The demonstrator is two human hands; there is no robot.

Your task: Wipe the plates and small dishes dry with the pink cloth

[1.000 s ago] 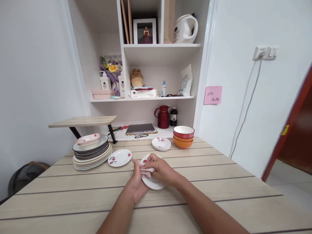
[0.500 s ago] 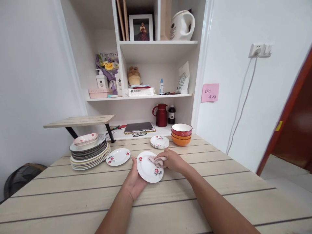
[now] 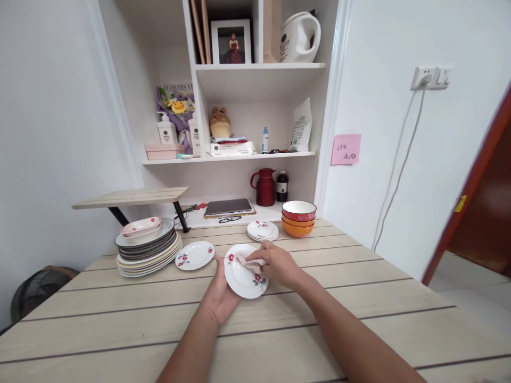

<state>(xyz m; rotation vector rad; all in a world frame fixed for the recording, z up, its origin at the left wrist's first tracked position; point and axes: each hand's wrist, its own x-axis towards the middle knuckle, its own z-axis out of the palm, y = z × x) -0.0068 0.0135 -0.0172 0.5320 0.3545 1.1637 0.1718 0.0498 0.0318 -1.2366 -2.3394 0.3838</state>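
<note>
My left hand (image 3: 221, 298) grips a small white plate (image 3: 241, 283) with red flowers by its left edge, thumb at the rim and fingers hidden beneath. The plate is tilted towards me above the table. In my right hand (image 3: 277, 264) is a bunched pale pink cloth (image 3: 251, 263), pressed against the plate's upper face. A matching flowered plate (image 3: 195, 256) lies to the left on the table. Behind the held plate sits a short stack of similar small plates (image 3: 262, 230).
On the left, a tall plate stack (image 3: 147, 252) carries a pink dotted dish (image 3: 141, 226), beside a small raised wooden stand (image 3: 131, 197). Stacked bowls (image 3: 298, 219) stand at the back right. Behind are a laptop (image 3: 228, 207), glasses (image 3: 230, 219), a red jug (image 3: 265, 187) and a dark bottle (image 3: 282, 187).
My right hand has slid the cloth a little to the left across the plate. The left hand and the plate stay nearly in place. The view has shifted slightly.
</note>
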